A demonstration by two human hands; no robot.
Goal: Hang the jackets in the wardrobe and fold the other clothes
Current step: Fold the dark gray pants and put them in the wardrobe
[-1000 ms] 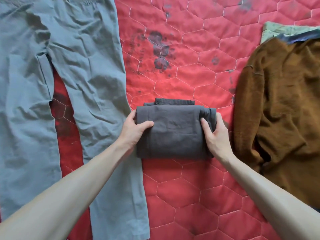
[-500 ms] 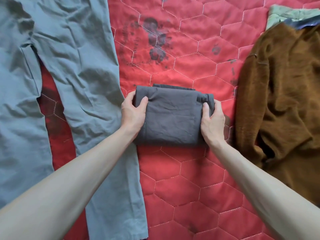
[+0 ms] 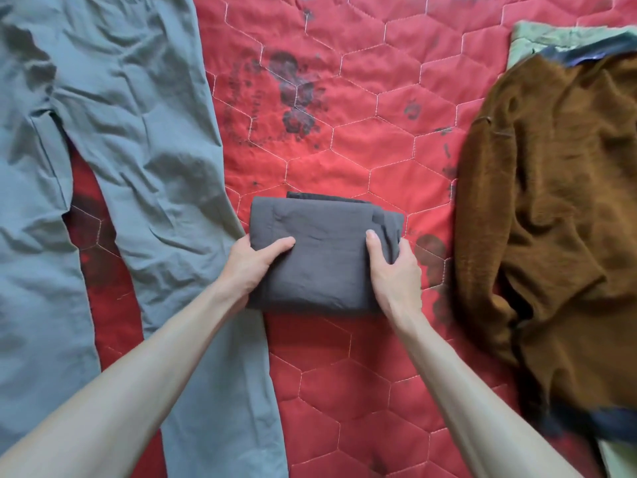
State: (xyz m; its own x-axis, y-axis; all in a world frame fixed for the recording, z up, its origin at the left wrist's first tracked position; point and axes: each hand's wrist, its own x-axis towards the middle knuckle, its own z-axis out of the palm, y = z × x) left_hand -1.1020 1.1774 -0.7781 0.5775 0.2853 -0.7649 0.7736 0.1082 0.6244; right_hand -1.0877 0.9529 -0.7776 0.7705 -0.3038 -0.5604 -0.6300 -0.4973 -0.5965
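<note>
Red quilted bedding [image 3: 344, 357] stitched in hexagons, blotched with dark stains, spreads under everything. At its middle lies the folded dark grey garment [image 3: 324, 257], a compact rectangle. I clasp its left edge with my left hand [image 3: 250, 263], thumb lying across the top and fingers tucked beneath. My right hand [image 3: 393, 270] grips the right edge the same way, thumb pressed on the cloth. Grey-blue trousers [image 3: 120, 160] lie flat and unfolded to the left, one leg passing under my left forearm. A brown fuzzy sweater [image 3: 551, 208] sprawls at the right, over a pale green cloth [image 3: 527, 36].
</note>
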